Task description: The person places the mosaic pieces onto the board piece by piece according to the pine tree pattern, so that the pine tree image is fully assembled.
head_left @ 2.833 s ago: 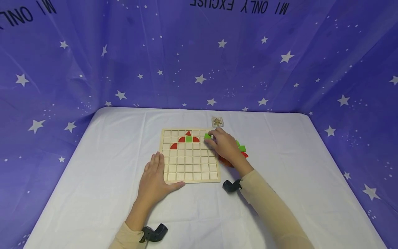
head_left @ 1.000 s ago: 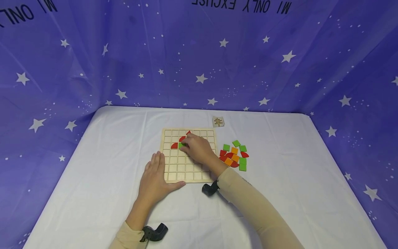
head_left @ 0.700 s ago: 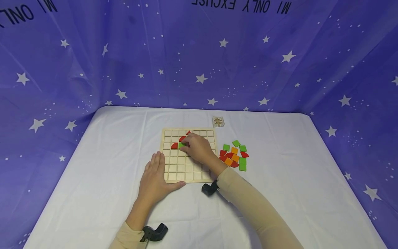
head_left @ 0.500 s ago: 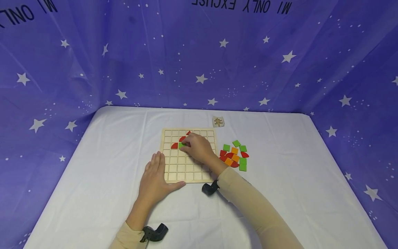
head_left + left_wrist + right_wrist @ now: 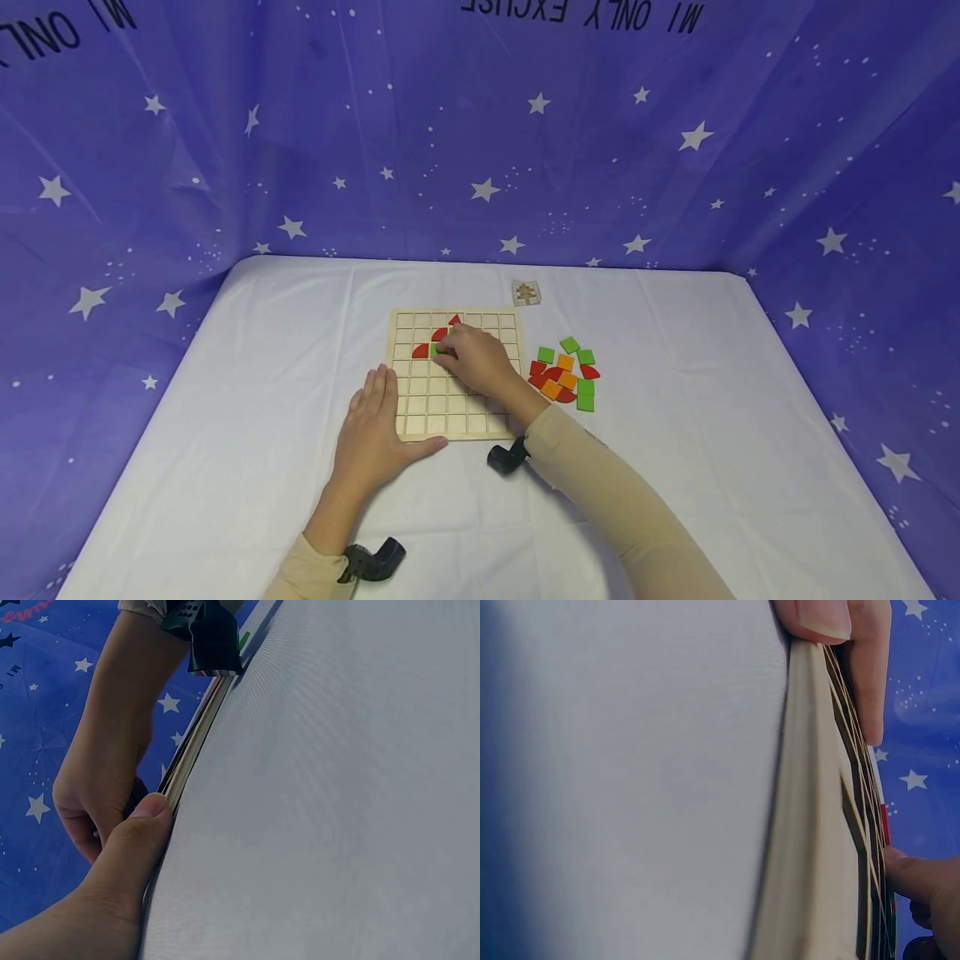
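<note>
A wooden grid board (image 5: 438, 402) lies on the white cloth in the head view. My left hand (image 5: 369, 446) rests along its left edge, fingers straight. Its thumb touches the front edge, also seen in the left wrist view. At the third row, my right hand (image 5: 480, 360) pinches a green square tile (image 5: 435, 350) down at the board, partly covered by the fingertips. Left of that tile sits a red quarter-round tile (image 5: 420, 351). Another red quarter-round tile (image 5: 439, 334) and a red triangle tile (image 5: 455, 319) show above; my right hand hides other cells.
Right of the board lies a loose cluster of green square tiles (image 5: 586, 395), orange square tiles (image 5: 566, 362) and red tiles (image 5: 589, 372). A small card with a tree-like pattern (image 5: 527, 292) lies beyond the board. A starry blue curtain (image 5: 483, 167) surrounds the table.
Since the earliest frame, my right hand has carried the green tile leftward from the board's upper right to the third row. Over the last second it has stayed there. My left hand has not moved.
</note>
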`<state>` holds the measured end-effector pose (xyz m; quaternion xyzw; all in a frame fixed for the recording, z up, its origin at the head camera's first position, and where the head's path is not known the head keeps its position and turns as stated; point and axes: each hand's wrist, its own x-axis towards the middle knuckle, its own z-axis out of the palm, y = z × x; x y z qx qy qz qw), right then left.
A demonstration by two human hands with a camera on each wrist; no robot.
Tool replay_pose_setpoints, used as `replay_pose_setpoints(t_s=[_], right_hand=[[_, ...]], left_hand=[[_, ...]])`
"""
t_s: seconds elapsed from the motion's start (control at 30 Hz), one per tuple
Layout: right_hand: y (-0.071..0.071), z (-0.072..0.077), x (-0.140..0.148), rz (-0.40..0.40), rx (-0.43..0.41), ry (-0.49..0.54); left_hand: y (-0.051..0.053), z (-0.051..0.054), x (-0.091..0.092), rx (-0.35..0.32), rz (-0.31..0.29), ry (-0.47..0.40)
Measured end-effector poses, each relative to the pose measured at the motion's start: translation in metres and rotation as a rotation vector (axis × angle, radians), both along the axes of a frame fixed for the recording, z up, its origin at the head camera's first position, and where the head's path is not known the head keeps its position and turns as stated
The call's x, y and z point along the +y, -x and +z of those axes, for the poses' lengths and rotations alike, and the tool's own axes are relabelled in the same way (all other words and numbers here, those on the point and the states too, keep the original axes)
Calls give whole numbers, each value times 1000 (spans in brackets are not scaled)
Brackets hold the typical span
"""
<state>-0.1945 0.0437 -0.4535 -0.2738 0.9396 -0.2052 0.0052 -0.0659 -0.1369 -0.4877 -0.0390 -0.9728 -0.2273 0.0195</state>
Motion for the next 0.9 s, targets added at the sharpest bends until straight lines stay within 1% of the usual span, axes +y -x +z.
replay_pose_setpoints(t_s=[0.23,0.47,0.67,0.77,0.9], right_hand=[[-2,1,2,6,19,-3],[-7,4,15,-23,7,4],[-10,7,40,-46,12,-4],[-11,7,56,-62,3,-1],[-12,6,80,-91,-5,-29]], left_hand=[[0,1,0,1,-1,-8],[0,1,1,1,1,-6],[0,0,2,-7,4,-9],[0,0,2,-11,5,-11],[0,0,2,-12,5,-16]])
